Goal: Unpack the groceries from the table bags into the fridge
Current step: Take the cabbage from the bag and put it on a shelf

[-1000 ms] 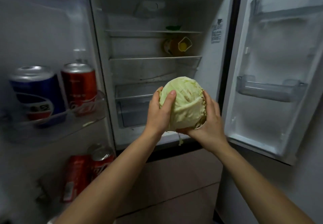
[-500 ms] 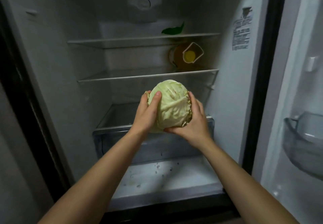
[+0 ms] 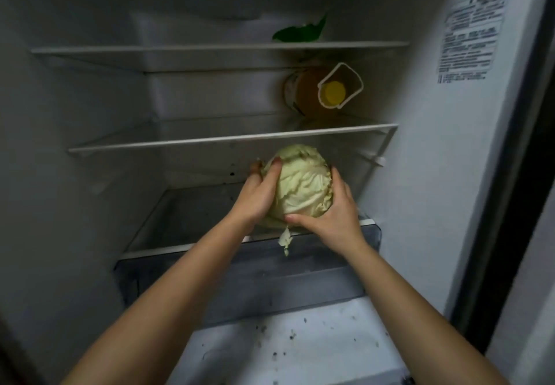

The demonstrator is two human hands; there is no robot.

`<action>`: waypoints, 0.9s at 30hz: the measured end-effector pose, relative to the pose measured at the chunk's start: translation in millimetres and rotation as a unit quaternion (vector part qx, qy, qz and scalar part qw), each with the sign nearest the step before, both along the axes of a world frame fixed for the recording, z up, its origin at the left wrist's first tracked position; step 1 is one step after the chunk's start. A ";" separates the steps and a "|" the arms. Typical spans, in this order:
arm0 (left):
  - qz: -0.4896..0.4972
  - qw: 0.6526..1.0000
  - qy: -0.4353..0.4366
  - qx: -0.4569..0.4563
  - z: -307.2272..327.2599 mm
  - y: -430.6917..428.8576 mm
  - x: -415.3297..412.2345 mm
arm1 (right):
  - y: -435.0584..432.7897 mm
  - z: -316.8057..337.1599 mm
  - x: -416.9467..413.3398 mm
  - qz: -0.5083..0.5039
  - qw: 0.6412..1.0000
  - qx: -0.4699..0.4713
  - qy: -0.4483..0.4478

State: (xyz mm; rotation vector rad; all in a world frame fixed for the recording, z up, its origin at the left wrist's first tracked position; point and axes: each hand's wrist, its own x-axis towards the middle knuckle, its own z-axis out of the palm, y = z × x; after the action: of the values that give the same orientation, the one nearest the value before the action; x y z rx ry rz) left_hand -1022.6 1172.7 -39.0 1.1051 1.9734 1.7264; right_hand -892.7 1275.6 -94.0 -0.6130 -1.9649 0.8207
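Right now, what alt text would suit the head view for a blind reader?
A person's left hand and right hand grip a round pale-green cabbage at the fridge's lowest glass shelf. An orange bottle with a yellow cap lies on the middle shelf.

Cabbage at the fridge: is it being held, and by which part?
Both hands hold the cabbage: left hand grips its left side, right hand its lower right side.
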 end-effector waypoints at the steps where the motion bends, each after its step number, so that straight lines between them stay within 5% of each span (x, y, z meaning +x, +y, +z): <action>1: 0.001 1.000 0.016 -0.005 0.7 5.2 -3.9 | 4.2 1.1 -3.7 -0.006 1.000 -0.005 0.004; 11: -0.069 0.997 0.006 0.032 -12.5 51.2 -46.2 | 47.5 9.1 -28.3 0.001 0.997 -0.077 -0.011; 19: -0.033 0.995 0.086 -0.044 -11.6 82.9 -84.2 | 80.8 13.0 -41.9 0.010 0.992 -0.001 -0.126; 22: -0.025 0.991 0.083 -0.100 -8.7 98.3 -101.2 | 93.5 15.1 -55.3 0.004 0.994 -0.013 -0.107; 27: 0.020 0.999 0.014 -0.028 -9.3 119.3 -114.0 | 110.2 12.7 -75.9 0.009 0.994 -0.106 -0.018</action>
State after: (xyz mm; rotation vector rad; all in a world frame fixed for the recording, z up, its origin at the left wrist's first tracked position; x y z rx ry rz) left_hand -1136.6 1292.1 -48.3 1.0826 2.0621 1.6727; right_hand -968.6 1385.8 -81.3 -0.7391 -1.9323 1.0463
